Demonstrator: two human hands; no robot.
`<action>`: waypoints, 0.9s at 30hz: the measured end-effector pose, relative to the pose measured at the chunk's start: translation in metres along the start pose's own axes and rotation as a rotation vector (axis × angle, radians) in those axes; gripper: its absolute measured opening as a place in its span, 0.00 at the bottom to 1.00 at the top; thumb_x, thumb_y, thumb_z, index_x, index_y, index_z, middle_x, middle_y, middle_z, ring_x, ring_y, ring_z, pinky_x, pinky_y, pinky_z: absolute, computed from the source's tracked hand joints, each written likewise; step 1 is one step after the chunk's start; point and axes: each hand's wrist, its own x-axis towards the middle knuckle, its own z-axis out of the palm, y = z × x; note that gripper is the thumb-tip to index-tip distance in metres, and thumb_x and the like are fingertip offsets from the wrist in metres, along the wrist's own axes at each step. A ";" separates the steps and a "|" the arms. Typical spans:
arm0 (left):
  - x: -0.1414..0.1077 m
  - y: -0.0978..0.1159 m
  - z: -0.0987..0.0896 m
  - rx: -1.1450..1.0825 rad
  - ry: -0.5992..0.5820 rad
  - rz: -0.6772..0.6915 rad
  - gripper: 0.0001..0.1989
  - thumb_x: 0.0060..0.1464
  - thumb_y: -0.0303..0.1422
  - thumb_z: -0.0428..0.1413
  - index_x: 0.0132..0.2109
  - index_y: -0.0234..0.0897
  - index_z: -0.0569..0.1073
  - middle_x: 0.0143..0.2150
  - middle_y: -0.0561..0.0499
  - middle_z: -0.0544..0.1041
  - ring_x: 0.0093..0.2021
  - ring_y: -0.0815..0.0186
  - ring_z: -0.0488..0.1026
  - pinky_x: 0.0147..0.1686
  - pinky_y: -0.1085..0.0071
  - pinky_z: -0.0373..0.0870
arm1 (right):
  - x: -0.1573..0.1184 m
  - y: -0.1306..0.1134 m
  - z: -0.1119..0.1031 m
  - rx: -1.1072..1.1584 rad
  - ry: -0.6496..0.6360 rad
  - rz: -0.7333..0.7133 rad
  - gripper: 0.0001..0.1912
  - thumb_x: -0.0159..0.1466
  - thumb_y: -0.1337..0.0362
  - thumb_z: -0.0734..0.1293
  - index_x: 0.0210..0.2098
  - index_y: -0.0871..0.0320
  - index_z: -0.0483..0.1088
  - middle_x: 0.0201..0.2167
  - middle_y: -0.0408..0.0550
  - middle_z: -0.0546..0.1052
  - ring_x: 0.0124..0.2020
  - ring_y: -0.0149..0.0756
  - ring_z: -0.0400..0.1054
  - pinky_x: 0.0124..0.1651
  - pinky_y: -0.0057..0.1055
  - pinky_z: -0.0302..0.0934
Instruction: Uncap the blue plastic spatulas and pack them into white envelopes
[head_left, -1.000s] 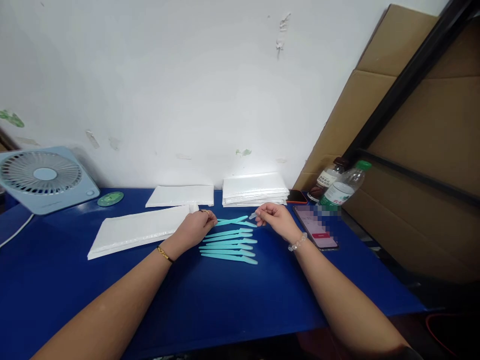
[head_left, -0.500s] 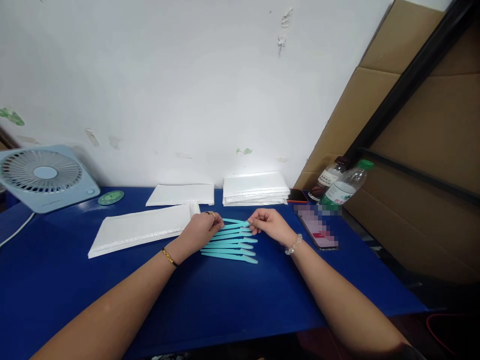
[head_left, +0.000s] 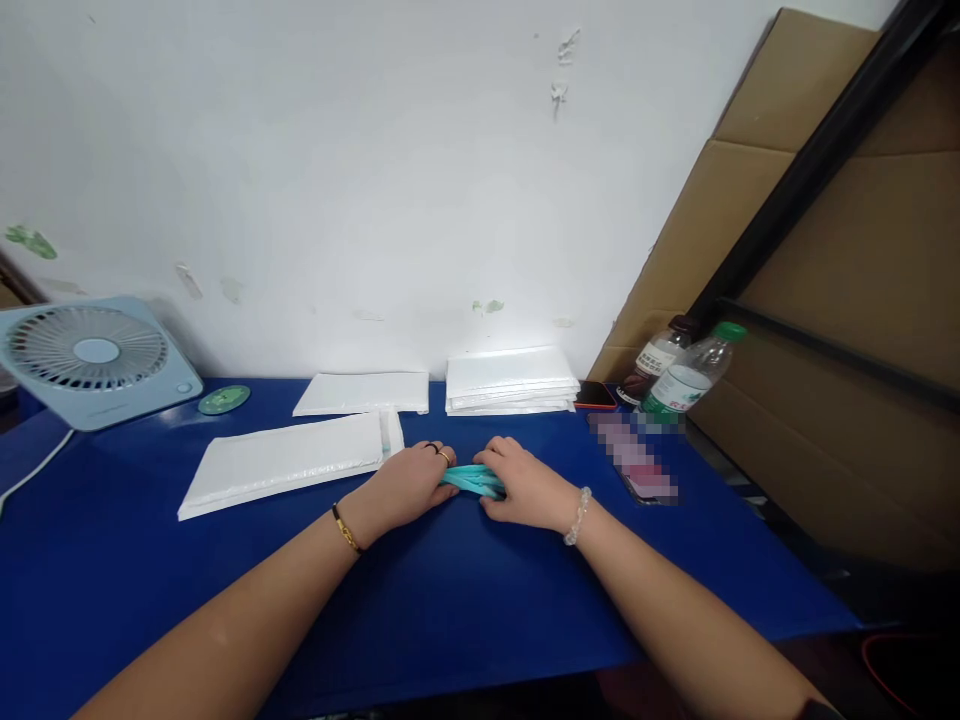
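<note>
A bunch of thin turquoise plastic sticks (head_left: 474,479) lies gathered between my two hands, low over the blue table (head_left: 465,610). My left hand (head_left: 414,484) is closed around their left ends. Around the right ends, my right hand (head_left: 521,485) curls its fingers and thumb. Both ends of the bunch are hidden in my hands. Just left of my left hand lies a long white padded envelope (head_left: 289,458), its open flap end towards the hand.
Behind my hands lie a stack of white envelopes (head_left: 512,375) and another white envelope (head_left: 364,392). Two phones, one black (head_left: 596,394) and one pixelated (head_left: 634,455), and two bottles (head_left: 682,385) are at the right. A fan (head_left: 97,355) and a green disc (head_left: 224,400) are at the left.
The turquoise sticks were spread out in a fan of several; now they are gathered in one bunch. My hands have moved slightly nearer me and closed around the two ends.
</note>
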 end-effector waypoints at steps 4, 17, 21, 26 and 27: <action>0.002 0.007 0.007 0.143 -0.004 0.011 0.07 0.57 0.32 0.48 0.40 0.35 0.67 0.37 0.45 0.74 0.36 0.59 0.71 0.34 0.65 0.66 | 0.004 -0.008 0.008 -0.187 -0.003 0.017 0.08 0.57 0.69 0.62 0.38 0.60 0.65 0.39 0.51 0.68 0.40 0.40 0.61 0.38 0.32 0.58; -0.026 -0.047 -0.049 0.034 0.010 -0.230 0.54 0.29 0.51 0.65 0.63 0.41 0.55 0.62 0.39 0.61 0.60 0.47 0.58 0.55 0.56 0.57 | 0.007 -0.005 0.007 -0.299 -0.062 -0.049 0.08 0.60 0.68 0.63 0.39 0.59 0.62 0.37 0.52 0.72 0.37 0.41 0.66 0.35 0.32 0.57; -0.049 -0.099 -0.062 0.101 -0.200 -0.627 0.61 0.21 0.48 0.66 0.65 0.38 0.54 0.63 0.34 0.59 0.62 0.39 0.53 0.53 0.46 0.56 | 0.005 0.003 -0.002 -0.217 -0.079 -0.016 0.06 0.61 0.68 0.61 0.39 0.59 0.60 0.36 0.51 0.72 0.32 0.39 0.66 0.31 0.31 0.55; -0.052 -0.113 -0.057 0.033 -0.321 -0.608 0.49 0.26 0.46 0.63 0.59 0.39 0.62 0.58 0.37 0.66 0.57 0.42 0.62 0.50 0.51 0.62 | 0.001 0.012 -0.013 -0.076 -0.067 0.032 0.03 0.63 0.67 0.59 0.38 0.58 0.59 0.32 0.48 0.71 0.28 0.35 0.64 0.29 0.28 0.51; -0.050 -0.109 -0.056 0.016 -0.313 -0.583 0.45 0.28 0.45 0.62 0.57 0.38 0.64 0.56 0.38 0.68 0.55 0.44 0.64 0.49 0.53 0.63 | 0.001 0.014 -0.014 -0.056 -0.067 0.040 0.03 0.63 0.67 0.59 0.38 0.58 0.58 0.31 0.47 0.71 0.27 0.34 0.64 0.29 0.28 0.51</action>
